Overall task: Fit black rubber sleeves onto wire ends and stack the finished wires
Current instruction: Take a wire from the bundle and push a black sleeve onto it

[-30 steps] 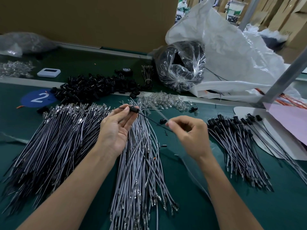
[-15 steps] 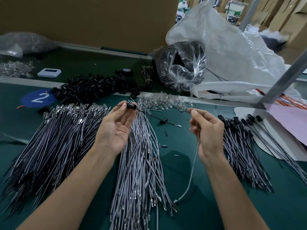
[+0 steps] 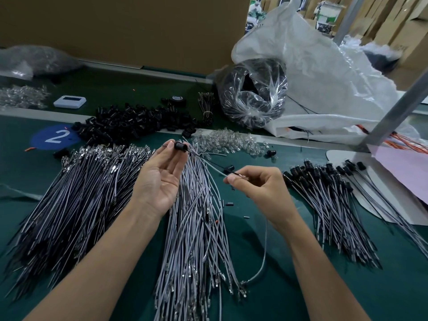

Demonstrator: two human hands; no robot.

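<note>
Right hand (image 3: 259,188) has dropped, pinching wire (image 3: 264,251) (tip hidden); left hand (image 3: 162,174) pinches sleeve (image 3: 180,145).

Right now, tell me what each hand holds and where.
Left hand pinches a black rubber sleeve by its body; right hand pinches a grey wire near its upper end.

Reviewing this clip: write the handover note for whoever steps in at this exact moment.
Left hand: pinches a black rubber sleeve at its fingertips, with a thin black wire through it.
Right hand: pinches one end of a thin grey wire; the rest hangs to the green table.
Supplies: heap of loose black sleeves at the far side; bundle of bare grey wires between the arms.
Done: stack of sleeved wires on the right.
Left: the held grey wire has no sleeve yet; the bundle awaits.
</note>
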